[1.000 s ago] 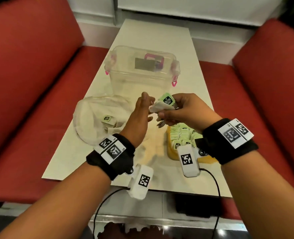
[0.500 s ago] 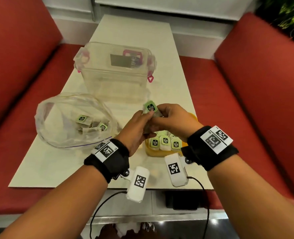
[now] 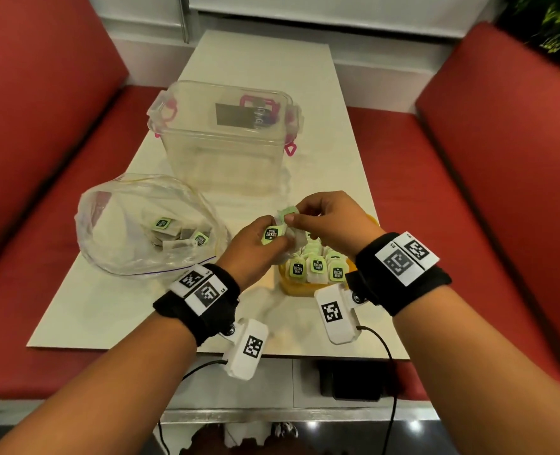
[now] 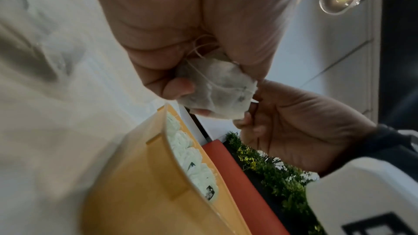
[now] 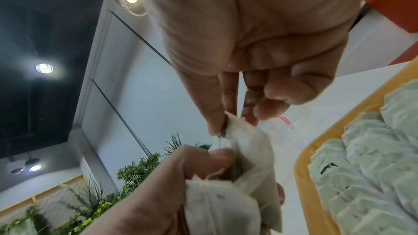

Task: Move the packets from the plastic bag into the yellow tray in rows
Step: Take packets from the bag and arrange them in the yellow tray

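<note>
A clear plastic bag (image 3: 117,231) lies open on the table's left with a few green-tagged tea packets (image 3: 162,223) inside. The yellow tray (image 3: 293,290) sits at the front right, with rows of packets (image 3: 316,267) standing in it. Just above the tray's far left end, my left hand (image 3: 272,241) grips a small bunch of packets (image 3: 273,233). My right hand (image 3: 295,218) pinches the top of one packet (image 3: 288,211) from that bunch. The left wrist view shows a packet (image 4: 221,88) held over the tray (image 4: 140,176). In the right wrist view, thumb and finger pinch a packet (image 5: 246,142).
A clear lidded box (image 3: 226,139) with pink clasps stands behind the hands at mid-table. Red benches (image 3: 488,192) flank the narrow white table (image 3: 114,310). A cable runs from each wrist camera over the table's near edge.
My left hand, open beside the packets a second ago, has closed round them. Both hands have come down together toward the tray, and the right now pinches a single packet.
</note>
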The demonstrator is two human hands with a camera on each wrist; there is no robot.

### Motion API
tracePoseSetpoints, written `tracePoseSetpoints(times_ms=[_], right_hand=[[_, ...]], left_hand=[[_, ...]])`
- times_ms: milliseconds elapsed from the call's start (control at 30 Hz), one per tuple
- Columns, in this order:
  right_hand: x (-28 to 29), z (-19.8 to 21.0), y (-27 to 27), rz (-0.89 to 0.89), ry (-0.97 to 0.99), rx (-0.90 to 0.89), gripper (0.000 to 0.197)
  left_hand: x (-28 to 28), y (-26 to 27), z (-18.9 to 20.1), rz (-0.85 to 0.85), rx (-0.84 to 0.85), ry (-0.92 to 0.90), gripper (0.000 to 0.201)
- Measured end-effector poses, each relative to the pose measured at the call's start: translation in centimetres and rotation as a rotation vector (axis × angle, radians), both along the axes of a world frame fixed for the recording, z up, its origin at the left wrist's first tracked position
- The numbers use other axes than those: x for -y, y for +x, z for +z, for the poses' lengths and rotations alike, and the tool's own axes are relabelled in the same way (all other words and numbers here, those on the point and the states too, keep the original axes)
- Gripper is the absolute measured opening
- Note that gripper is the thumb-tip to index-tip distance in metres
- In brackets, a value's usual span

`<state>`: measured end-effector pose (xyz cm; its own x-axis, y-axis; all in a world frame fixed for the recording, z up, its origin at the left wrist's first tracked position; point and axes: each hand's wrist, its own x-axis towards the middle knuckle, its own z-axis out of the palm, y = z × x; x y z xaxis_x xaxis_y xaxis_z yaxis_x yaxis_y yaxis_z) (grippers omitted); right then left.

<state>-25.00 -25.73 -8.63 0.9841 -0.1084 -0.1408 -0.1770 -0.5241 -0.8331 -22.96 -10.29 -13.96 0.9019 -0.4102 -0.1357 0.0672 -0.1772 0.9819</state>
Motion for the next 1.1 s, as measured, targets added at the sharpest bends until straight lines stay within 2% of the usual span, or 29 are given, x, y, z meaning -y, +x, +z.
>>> tracePoseSetpoints(times_ms=[67, 167, 233, 367, 433, 533, 633, 733, 833, 900, 1100], right_hand=[[0.1, -0.1, 0.0, -0.012, 0.073, 0.01, 0.015], [0.6, -0.2, -0.2, -0.067, 0.319, 0.0, 0.007], [0.8, -0.2, -0.4, -0.088, 0.47, 0.0, 0.014], [1.0, -0.4, -1.0, -0.057, 0.516, -0.018, 0.017], [0.9, -0.5, -1.3, -0.034, 0.488, -0.03, 0.016], [0.9, -0.4, -1.4, -0.015, 0.444, -0.034, 0.012], [1.0, -0.2, -1.5, -0.003, 0.311, 0.009, 0.003], [1.3, 0.3, -1.5, -0.011, 0.108, 0.106, 0.005], [1.7, 0.8, -1.4, -0.018, 0.016, 0.173, 0.003], [2.1, 1.2, -1.4, -0.007, -0.039, 0.179, 0.007], [4.4, 1.8, -1.6, 0.022, -0.178, 0.136, 0.004]], left_hand=[[-0.2, 0.1, -0.3, -0.019, 0.024, 0.042, 0.009], [-0.7, 0.3, -0.5, -0.011, 0.035, 0.065, 0.011], [-1.2, 0.3, -0.7, -0.004, 0.037, 0.05, 0.012], [-1.7, 0.4, -0.4, 0.032, 0.06, 0.002, 0.028], [-1.7, 0.4, -0.1, 0.028, 0.069, -0.026, 0.034], [-1.5, 0.4, -0.1, 0.017, 0.104, -0.025, 0.016], [-1.2, 0.3, 0.0, 0.02, 0.103, -0.008, 0.006], [-1.0, 0.3, -0.2, 0.015, 0.126, 0.004, 0.004], [-0.6, 0.2, -0.4, 0.016, 0.124, -0.006, 0.007], [-0.2, 0.2, -0.6, 0.016, 0.113, -0.017, 0.013], [1.4, 0.0, -1.0, 0.012, 0.08, -0.035, 0.006]])
